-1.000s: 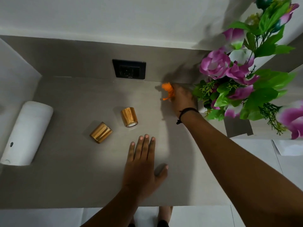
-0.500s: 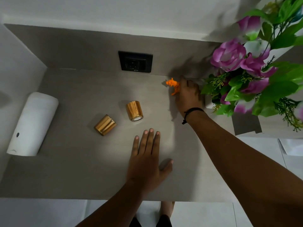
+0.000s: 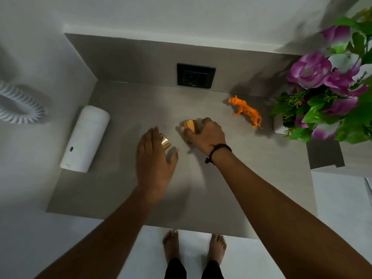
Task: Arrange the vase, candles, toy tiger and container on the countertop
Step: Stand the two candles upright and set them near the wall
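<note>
The right hand (image 3: 205, 135) is closed around one gold candle (image 3: 190, 125); the left hand (image 3: 154, 158), fingers spread, covers the other candle (image 3: 165, 142), grip seemingly loose; the toy tiger (image 3: 246, 111) stands on the desk (image 3: 130, 182) beside the vase (image 3: 278, 124); the white container (image 3: 85, 138) lies far left.

Both forearms are extended forward over the surface. The left hand (image 3: 154, 164) is held flat, palm down, fingers together. The right hand (image 3: 205, 135) is curled, fingers bent (a dark band is worn at its wrist).
</note>
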Action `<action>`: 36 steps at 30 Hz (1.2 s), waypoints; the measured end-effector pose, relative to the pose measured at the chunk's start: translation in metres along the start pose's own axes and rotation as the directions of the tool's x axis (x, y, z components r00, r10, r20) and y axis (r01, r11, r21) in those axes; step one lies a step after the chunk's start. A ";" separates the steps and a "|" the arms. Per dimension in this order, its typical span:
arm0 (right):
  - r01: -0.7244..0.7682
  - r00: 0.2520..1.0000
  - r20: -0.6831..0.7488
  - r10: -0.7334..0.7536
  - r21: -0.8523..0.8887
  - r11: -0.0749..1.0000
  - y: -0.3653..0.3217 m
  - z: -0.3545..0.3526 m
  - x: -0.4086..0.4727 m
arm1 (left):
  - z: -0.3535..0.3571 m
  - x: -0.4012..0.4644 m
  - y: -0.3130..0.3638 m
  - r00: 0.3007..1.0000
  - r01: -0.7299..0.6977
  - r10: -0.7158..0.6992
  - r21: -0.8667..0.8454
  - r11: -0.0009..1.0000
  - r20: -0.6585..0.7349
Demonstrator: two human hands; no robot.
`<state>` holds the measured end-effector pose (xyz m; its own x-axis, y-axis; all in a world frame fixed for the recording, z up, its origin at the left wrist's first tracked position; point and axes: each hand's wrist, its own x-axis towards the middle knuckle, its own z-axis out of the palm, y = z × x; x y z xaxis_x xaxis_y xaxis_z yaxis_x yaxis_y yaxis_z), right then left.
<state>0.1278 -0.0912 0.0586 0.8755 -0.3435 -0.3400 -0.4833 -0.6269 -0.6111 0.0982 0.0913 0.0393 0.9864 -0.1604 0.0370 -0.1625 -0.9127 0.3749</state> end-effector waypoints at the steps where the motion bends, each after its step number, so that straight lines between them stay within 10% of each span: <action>1: -0.033 0.999 0.020 0.033 0.006 0.999 -0.005 0.003 0.004 | -0.010 0.015 -0.007 0.996 0.016 -0.019 0.032 0.999 0.091; 6: -0.069 0.997 0.023 0.070 -0.046 0.997 -0.014 0.008 0.016 | -0.026 0.049 -0.013 0.942 0.046 -0.064 0.062 0.997 0.328; 25: 0.162 0.915 -0.402 -0.013 0.339 0.927 0.017 0.006 0.083 | 0.038 0.132 0.021 0.995 0.104 -0.091 -0.470 0.876 0.052; 36: 0.192 0.920 -0.389 -0.052 0.331 0.924 0.050 0.056 -0.023 | 0.011 0.078 -0.021 0.994 0.067 -0.045 -0.221 0.973 0.103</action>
<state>0.0832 -0.0752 -0.0039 0.8317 -0.5552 -0.0032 -0.2792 -0.4133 -0.8667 0.1779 0.0940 0.0236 0.9847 -0.1566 -0.0758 -0.0857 -0.8157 0.5721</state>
